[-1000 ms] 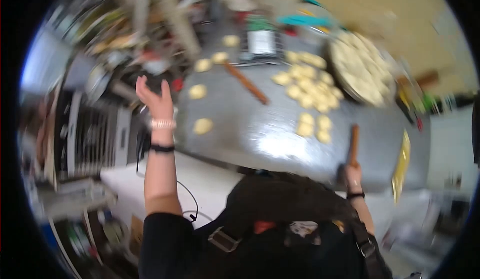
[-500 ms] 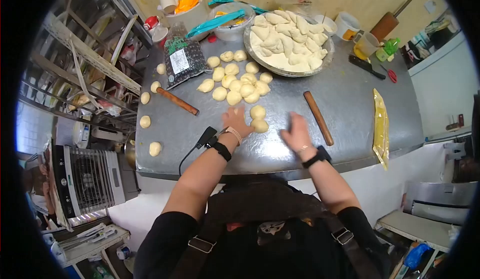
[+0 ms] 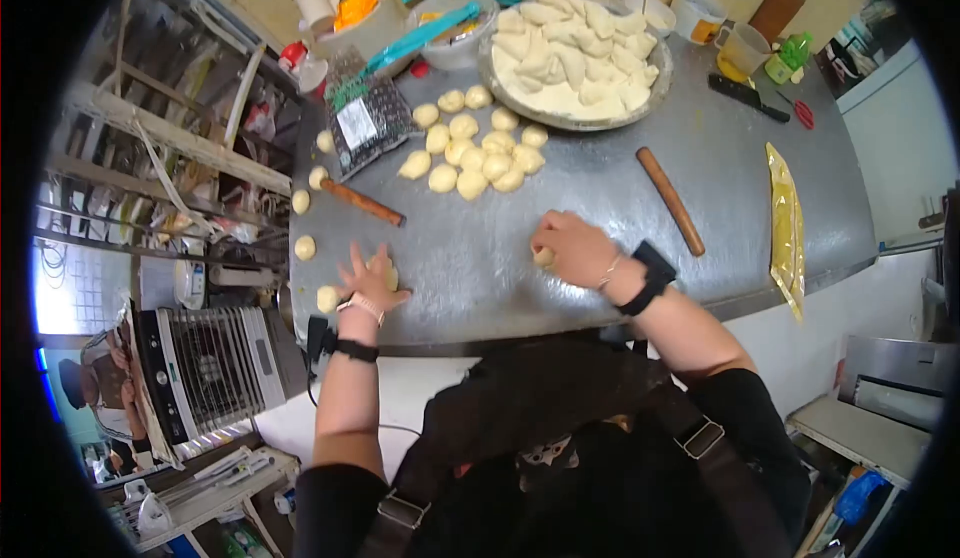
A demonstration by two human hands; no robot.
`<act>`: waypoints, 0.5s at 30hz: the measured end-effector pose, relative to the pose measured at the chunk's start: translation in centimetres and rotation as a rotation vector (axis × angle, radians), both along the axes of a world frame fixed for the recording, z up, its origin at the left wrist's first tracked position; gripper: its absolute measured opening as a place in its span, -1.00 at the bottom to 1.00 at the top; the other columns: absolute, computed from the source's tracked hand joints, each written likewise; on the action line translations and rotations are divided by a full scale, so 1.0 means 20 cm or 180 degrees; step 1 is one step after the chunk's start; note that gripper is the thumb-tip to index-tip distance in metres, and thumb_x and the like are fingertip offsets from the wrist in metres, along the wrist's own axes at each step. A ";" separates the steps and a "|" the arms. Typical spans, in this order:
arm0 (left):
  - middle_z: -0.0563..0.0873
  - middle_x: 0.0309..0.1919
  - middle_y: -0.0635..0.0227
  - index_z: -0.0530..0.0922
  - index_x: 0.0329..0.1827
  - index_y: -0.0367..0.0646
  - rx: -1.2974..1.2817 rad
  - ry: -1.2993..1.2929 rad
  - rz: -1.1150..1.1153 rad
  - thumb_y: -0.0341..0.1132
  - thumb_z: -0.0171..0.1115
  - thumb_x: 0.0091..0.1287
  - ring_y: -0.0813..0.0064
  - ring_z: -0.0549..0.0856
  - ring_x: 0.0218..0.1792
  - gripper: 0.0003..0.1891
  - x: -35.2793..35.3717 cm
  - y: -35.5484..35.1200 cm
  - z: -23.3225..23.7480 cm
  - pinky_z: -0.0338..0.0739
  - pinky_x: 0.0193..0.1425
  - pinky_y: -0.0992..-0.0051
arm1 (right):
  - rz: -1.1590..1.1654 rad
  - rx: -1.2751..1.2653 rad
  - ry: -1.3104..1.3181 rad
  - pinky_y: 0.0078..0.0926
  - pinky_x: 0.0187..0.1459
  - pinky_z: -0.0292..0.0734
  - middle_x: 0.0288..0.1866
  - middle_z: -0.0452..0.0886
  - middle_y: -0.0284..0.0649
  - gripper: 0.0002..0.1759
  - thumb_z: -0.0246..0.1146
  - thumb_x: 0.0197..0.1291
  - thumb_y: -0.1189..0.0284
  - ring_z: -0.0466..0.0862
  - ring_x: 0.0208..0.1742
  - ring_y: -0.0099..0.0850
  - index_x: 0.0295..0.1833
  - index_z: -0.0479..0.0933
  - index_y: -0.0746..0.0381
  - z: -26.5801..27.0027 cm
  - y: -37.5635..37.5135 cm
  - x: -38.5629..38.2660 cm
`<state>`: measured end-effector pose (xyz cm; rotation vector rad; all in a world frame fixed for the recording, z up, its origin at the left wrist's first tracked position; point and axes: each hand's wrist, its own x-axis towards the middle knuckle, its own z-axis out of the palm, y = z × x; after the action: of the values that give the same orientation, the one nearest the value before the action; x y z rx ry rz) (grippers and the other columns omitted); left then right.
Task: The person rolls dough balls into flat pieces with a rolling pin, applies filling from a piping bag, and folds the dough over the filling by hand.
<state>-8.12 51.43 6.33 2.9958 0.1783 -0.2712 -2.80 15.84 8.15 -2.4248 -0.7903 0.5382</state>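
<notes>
My left hand [image 3: 368, 276] lies flat, fingers spread, pressing a dough ball [image 3: 388, 276] onto the grey metal table [image 3: 600, 198] near its front left edge. My right hand [image 3: 568, 248] is cupped over another dough ball [image 3: 543, 255] at the table's middle front. A cluster of several dough balls [image 3: 475, 153] sits farther back. Single dough balls [image 3: 327, 298] lie along the left edge. One wooden rolling pin [image 3: 671, 201] rests to the right of my right hand, a second rolling pin [image 3: 362, 202] to the left.
A large pan of folded dough pieces [image 3: 570, 53] stands at the back. A dark packet [image 3: 362, 123], tubs [image 3: 455, 33], cups [image 3: 745, 50], a knife [image 3: 745, 98] and a yellow bag [image 3: 787, 223] also lie on the table. Shelving [image 3: 170, 138] and a heater [image 3: 205, 373] are left.
My left hand has moved from the table's middle to the front left edge with a dough ball. My right hand has closed over the other ball. The camera has steadied since a second ago.
</notes>
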 end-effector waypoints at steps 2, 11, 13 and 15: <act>0.27 0.42 -0.15 0.30 0.45 -0.02 0.0674 -0.0176 -0.0223 -0.20 0.53 -0.03 -0.15 0.26 0.44 -0.10 0.09 -0.25 0.19 0.22 0.49 0.15 | 0.0607 -0.0109 -0.0669 -0.20 0.25 0.42 0.19 0.48 -0.15 -0.30 0.31 -0.10 0.58 0.49 0.19 -0.10 0.29 0.41 0.12 -0.18 -0.14 0.04; 0.54 0.14 -0.04 0.21 0.45 -0.19 -0.2478 0.0060 -0.2543 -0.39 0.47 -0.01 -0.07 0.50 0.20 -0.10 0.37 -1.06 -0.48 0.41 0.29 0.21 | -0.1397 0.0555 -0.0395 -0.16 0.31 0.37 0.18 0.51 0.06 -0.01 0.58 -0.22 0.38 0.47 0.26 0.03 0.37 0.23 0.26 -0.49 -0.20 -0.11; 0.62 0.00 0.01 0.33 0.35 -0.17 -0.2583 0.0403 -0.2272 -0.43 0.44 0.01 -0.01 0.60 0.07 -0.24 0.39 -1.04 -0.50 0.50 0.16 0.23 | -0.1922 0.0889 -0.0293 -0.29 0.08 0.55 0.00 0.61 -0.02 -0.21 0.47 -0.09 0.46 0.64 0.01 -0.08 0.31 0.32 0.20 -0.55 -0.17 -0.14; 0.66 -0.18 0.07 0.47 0.16 -0.15 -0.2753 0.0349 -0.2785 -0.42 0.44 0.01 0.05 0.66 -0.10 -0.42 0.45 -0.89 -0.54 0.55 0.02 0.23 | -0.1995 0.1222 0.0210 -0.36 -0.02 0.59 -0.08 0.64 -0.08 -0.46 0.37 -0.01 0.52 0.68 -0.12 -0.16 0.17 0.47 0.21 -0.54 -0.22 -0.12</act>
<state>0.91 33.55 -4.49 2.0165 -0.9850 -0.4382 -5.12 11.44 -2.59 -2.1185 -0.0651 0.1920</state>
